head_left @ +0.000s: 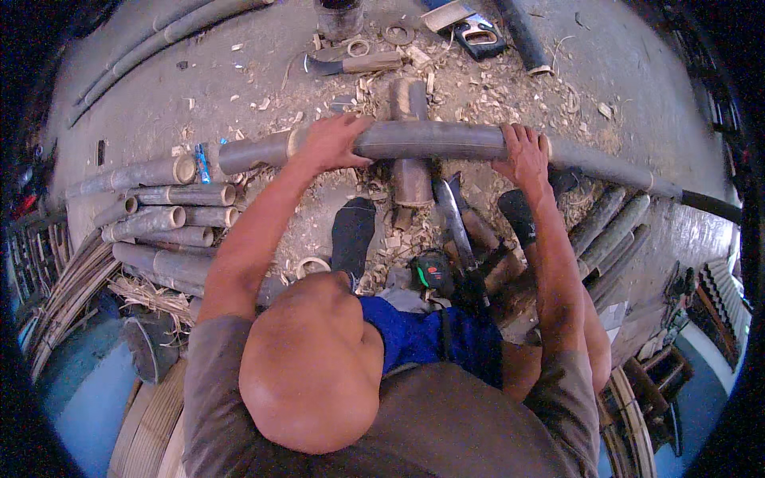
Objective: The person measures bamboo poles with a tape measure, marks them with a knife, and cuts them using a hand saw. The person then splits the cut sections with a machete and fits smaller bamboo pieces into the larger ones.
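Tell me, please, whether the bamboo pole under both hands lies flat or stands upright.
Flat: the bamboo pole stretches sideways over a short bamboo log, the left hand and right hand on it.

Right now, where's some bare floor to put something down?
Mostly bare floor shows at upper right, between the dark pole and the held pole, and at upper left, below the long poles. It's crowded with wood chips around the saw, and with stacked poles at left.

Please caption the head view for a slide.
Left hand and right hand hold a bamboo pole across a cylindrical block.
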Tool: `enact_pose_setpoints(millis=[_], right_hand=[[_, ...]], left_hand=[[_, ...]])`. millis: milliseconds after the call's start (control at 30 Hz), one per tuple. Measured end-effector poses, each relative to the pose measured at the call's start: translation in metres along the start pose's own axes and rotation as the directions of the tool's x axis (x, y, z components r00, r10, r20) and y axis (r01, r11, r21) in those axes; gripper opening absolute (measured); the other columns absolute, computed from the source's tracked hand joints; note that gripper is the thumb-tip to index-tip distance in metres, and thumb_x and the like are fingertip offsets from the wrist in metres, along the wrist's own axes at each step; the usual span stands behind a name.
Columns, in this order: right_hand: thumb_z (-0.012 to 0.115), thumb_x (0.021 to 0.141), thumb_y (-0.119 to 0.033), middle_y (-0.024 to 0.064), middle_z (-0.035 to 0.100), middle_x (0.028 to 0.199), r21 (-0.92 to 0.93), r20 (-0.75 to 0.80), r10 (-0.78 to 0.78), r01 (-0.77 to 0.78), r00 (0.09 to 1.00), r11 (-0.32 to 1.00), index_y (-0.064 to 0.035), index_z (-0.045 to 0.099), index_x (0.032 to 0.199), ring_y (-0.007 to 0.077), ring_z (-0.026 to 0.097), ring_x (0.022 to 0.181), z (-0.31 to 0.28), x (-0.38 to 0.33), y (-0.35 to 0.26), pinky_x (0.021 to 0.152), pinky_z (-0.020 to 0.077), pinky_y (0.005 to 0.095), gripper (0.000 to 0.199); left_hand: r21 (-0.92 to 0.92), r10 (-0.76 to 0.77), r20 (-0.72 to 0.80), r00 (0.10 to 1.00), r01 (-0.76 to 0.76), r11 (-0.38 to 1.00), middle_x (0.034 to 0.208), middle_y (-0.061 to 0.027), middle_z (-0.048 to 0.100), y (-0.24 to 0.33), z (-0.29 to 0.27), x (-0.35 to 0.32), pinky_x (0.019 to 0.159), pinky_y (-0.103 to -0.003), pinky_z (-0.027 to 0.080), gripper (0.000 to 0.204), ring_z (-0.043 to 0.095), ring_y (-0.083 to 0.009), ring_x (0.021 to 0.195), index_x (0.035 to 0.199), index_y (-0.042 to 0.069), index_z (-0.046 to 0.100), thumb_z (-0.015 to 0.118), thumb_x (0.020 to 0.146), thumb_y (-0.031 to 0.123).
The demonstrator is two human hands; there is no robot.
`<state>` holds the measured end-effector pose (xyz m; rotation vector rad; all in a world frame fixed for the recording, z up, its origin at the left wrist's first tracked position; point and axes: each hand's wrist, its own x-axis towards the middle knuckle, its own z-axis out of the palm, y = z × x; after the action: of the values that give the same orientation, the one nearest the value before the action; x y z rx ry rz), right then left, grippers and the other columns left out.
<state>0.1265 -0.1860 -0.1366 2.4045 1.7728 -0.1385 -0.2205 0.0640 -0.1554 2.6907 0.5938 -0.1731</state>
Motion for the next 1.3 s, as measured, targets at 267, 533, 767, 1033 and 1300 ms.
enact_pose_setpoints(millis=[267, 533, 767, 1033, 1300], right_hand=[[0.083, 0.074, -0.032, 0.0124, 0.052, 0.142, -0.057, -0.114, 0.187, -0.195, 0.976, 0.979, -0.0136, 0.045, 0.145, 0.0374, 0.046, 0.132, -0.004, -0.021, -0.031, 0.108, 0.0358, 0.0578, 0.083], [0.060, 0.096, -0.032, 0.0323, 0.065, 0.107, 0.182, 0.520, 0.472, -0.633, 0.712, 0.753, 0.0017, 0.048, 0.136, 0.0466, 0.063, 0.100, 0.025, -0.203, -0.138, 0.086, 0.0494, 0.0567, 0.053], [0.059, 0.095, -0.023, 0.0269, 0.064, 0.111, -0.160, 0.030, 0.450, -0.441, 0.892, 0.883, 0.0004, 0.047, 0.142, 0.0436, 0.062, 0.097, 0.093, -0.259, -0.144, 0.086, 0.0523, 0.0523, 0.054], [0.062, 0.094, -0.026, 0.0213, 0.067, 0.090, 0.328, 0.469, 0.467, -0.639, 0.749, 0.696, -0.0031, 0.059, 0.129, 0.0372, 0.065, 0.083, 0.011, -0.241, -0.179, 0.075, 0.0535, 0.0470, 0.041], [0.049, 0.102, -0.037, 0.0249, 0.066, 0.080, 0.656, 0.302, 0.268, -0.403, 0.915, 0.638, 0.0004, 0.064, 0.106, 0.0396, 0.064, 0.070, -0.037, -0.098, -0.307, 0.068, 0.0505, 0.0477, 0.040]], left_hand=[[0.148, -0.287, 0.088, 0.954, 0.273, 0.951, 0.141, -0.0222, 0.053, -0.140, -0.037, -0.115, 0.110, -0.053, 0.039, 0.109, 0.052, -0.0424, 0.127, 0.152, 0.022, 0.039, 0.089, 0.059, 0.048], [0.018, -0.183, -0.053, 0.982, 0.184, 0.983, 0.127, -0.0254, 0.059, -0.183, -0.030, -0.175, 0.103, -0.048, 0.046, 0.093, 0.053, -0.0442, 0.123, 0.136, 0.005, 0.047, 0.090, 0.059, 0.031], [0.006, -0.098, -0.103, 0.990, 0.099, 0.995, 0.121, -0.0232, 0.060, -0.185, -0.030, -0.161, 0.098, -0.050, 0.048, 0.081, 0.056, -0.0442, 0.115, 0.126, 0.005, 0.052, 0.090, 0.059, 0.031], [-0.018, -0.129, -0.031, 0.991, 0.128, 0.992, 0.111, -0.0209, 0.063, -0.181, -0.035, -0.151, 0.095, -0.049, 0.050, 0.072, 0.057, -0.0429, 0.111, 0.116, 0.005, 0.055, 0.090, 0.058, 0.030], [-0.021, -0.124, -0.079, 0.989, 0.123, 0.992, 0.118, -0.0202, 0.062, -0.187, -0.024, -0.153, 0.097, -0.049, 0.050, 0.074, 0.056, -0.0430, 0.113, 0.118, 0.007, 0.055, 0.091, 0.056, 0.026]])
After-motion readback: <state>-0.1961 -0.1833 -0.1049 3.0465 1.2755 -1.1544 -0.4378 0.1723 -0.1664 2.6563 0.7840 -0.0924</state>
